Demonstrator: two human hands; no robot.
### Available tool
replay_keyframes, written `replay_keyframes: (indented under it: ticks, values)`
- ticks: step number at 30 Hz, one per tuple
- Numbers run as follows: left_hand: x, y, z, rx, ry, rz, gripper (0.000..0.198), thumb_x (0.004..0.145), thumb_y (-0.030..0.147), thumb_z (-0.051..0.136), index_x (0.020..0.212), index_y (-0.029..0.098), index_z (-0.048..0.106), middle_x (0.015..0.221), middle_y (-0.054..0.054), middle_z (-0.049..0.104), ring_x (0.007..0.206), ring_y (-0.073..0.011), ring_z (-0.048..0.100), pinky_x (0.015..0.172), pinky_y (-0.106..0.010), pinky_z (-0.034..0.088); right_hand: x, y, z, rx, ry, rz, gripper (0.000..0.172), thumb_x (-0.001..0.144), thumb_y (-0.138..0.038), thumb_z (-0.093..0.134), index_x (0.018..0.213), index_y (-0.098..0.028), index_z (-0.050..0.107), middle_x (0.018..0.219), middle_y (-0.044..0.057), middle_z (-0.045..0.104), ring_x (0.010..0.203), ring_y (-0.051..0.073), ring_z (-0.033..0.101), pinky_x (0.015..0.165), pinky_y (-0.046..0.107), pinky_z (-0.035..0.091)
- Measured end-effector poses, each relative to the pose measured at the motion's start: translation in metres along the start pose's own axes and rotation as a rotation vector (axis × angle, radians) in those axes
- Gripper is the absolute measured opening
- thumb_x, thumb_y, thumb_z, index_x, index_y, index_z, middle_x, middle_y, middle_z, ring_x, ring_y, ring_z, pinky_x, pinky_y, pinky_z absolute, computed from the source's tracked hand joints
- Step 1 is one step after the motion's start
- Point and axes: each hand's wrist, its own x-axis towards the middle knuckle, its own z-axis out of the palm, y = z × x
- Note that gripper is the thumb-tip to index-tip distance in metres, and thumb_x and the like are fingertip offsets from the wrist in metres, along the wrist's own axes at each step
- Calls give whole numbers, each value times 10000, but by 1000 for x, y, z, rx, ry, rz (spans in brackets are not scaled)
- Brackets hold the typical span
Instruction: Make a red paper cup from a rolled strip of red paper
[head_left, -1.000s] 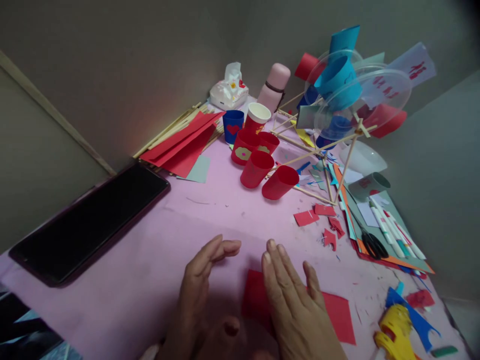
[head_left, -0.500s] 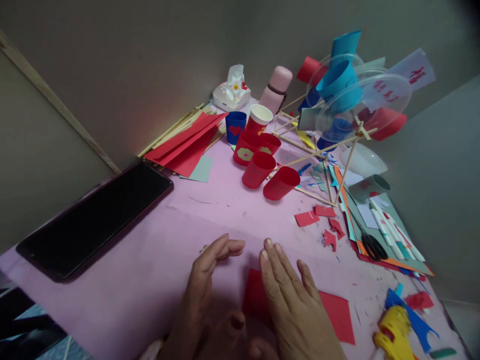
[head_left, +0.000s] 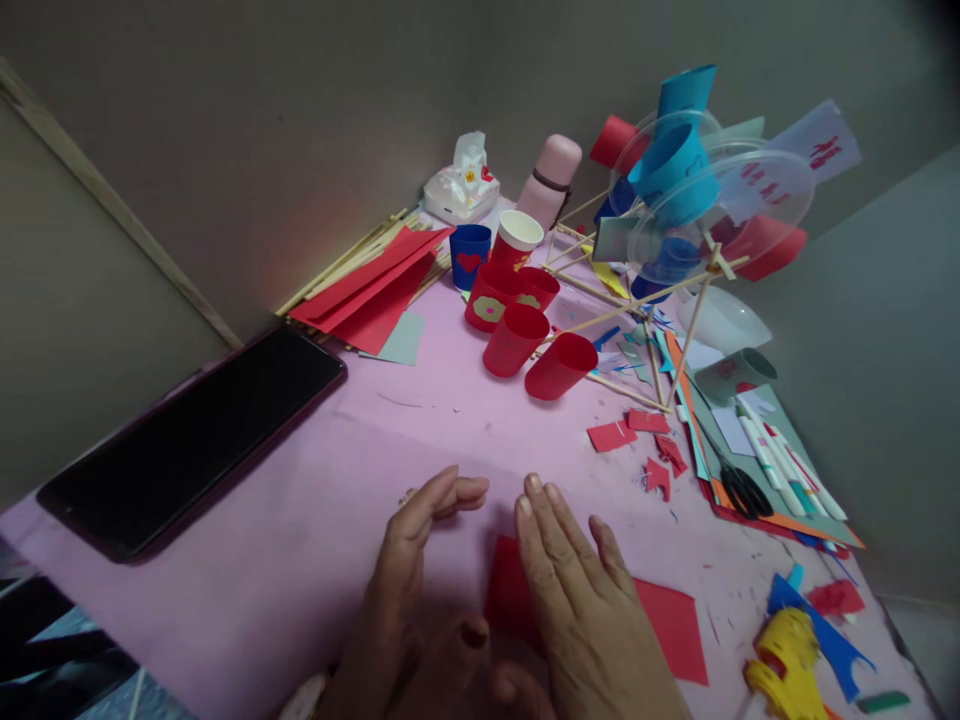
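A rectangle of red paper (head_left: pixel 673 628) lies on the pink-covered table, with its middle covered by my right hand (head_left: pixel 589 610). That hand is laid flat over it, its fingers stretched forward and nothing gripped. To the left, my left hand (head_left: pixel 412 560) stands on its edge with the fingers bent toward the right hand. A gap of table shows between the two sets of fingertips, and I see nothing held in the left hand. The lower parts of both hands run into shadow at the bottom edge.
A phone (head_left: pixel 202 440) lies left, near red sheets (head_left: pixel 367 290) and sticks. Red paper tubes (head_left: pixel 516 340) stand beyond my hands, before a stick-built wheel model (head_left: pixel 675 230). At right lie red scraps (head_left: pixel 611 436), scissors (head_left: pixel 742 492), markers (head_left: pixel 772 455) and a yellow glue gun (head_left: pixel 784 660).
Both hands keep the same pose over the same spot. Only a very slight shift of the whole view shows.
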Motion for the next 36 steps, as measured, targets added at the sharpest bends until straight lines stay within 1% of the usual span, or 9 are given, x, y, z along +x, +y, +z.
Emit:
replay_keyframes:
  ticks: [3,5,8,10,13,17,20,30,36]
  values:
    - [-6,-6,-4,17,-5,7,673,788,501,610,1366,245,381,1257,-114,557,1199,-333,478,976,-480,431,-1,-1,0,-11,-13,1,902,800,-399,453,1460,1,-12,1519,165,203,1356,306,322,882,471,489]
    - [-12,-12,-8,50,-48,24,613,832,463,567,1377,268,363,1294,-94,526,1202,-311,473,1001,-463,406,-1,-1,0,-11,-10,-1,915,788,-385,473,1459,3,-15,1517,166,214,1354,308,324,880,472,489]
    - [-18,-18,-14,104,-141,36,531,894,409,484,1392,332,314,1356,-37,456,1224,-251,445,1049,-389,350,0,0,1,3,1,-3,912,796,-401,470,1459,6,-7,1507,170,253,1349,317,327,872,481,490]
    - [-19,-18,-16,118,-162,36,526,904,397,468,1397,359,290,1369,-9,440,1239,-227,428,1059,-349,331,0,0,1,20,8,5,883,813,-389,449,1461,-2,-9,1502,167,277,1349,319,326,875,487,486]
    - [-16,-14,-14,104,-136,54,525,888,379,498,1387,347,337,1343,-24,486,1211,-246,463,1037,-384,365,0,-1,2,22,8,16,853,817,-344,433,1462,-4,-10,1500,162,289,1347,311,335,881,477,484]
    - [-12,-8,-10,25,-59,54,485,847,384,561,1317,303,472,1253,-68,579,1123,-296,550,987,-479,424,0,-3,2,-10,-1,13,908,780,-366,462,1459,10,-10,1504,181,257,1334,322,355,879,487,485]
    - [-12,-7,-10,12,-22,22,430,827,373,588,1253,329,542,1236,-43,603,1106,-293,573,967,-463,456,0,-4,2,7,-8,23,940,749,-325,486,1460,3,-34,1505,179,250,1327,327,367,878,488,485]
    - [-11,-6,-11,37,-22,35,421,831,373,582,1250,366,544,1240,-8,612,1117,-284,580,952,-429,482,0,-1,2,-2,-1,11,908,796,-391,462,1459,12,-8,1498,182,273,1327,324,367,873,481,485]
    - [-13,-6,-10,20,7,-1,447,800,390,609,1242,358,553,1221,-20,627,1115,-303,580,951,-460,483,1,-2,2,-2,-6,17,898,790,-364,466,1461,5,-3,1505,174,257,1332,327,357,869,494,485]
